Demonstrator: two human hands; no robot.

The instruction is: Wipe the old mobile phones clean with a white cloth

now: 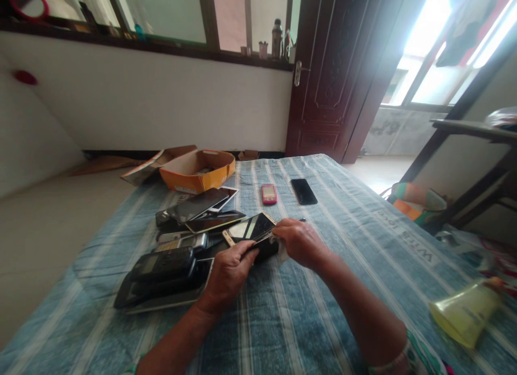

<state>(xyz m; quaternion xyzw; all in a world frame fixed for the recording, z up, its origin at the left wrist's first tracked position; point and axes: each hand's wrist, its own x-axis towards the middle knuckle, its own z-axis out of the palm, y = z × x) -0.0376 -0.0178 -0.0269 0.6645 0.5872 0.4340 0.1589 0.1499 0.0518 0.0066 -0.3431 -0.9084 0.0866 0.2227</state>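
My left hand (231, 268) grips the near left end of a dark phone (267, 250), which is tilted on its edge above the bed. Fingers closed, my right hand (301, 241) pinches a small white cloth or tissue (283, 252) against the phone's right end. Just behind both hands lies a gold-framed phone (251, 228) with a shiny dark screen. To the left is a pile of used phones, with a black handset (163, 264) on a larger flat device at its front. A dark smartphone (197, 205) rests at the pile's back.
An opened orange cardboard box (197, 178) stands at the far left of the striped cloth (343, 289). A pink phone (269, 194) and a black smartphone (304, 192) lie beyond my hands. At the right is a translucent yellow container (464, 313). A dark red door (331, 68) stands behind.
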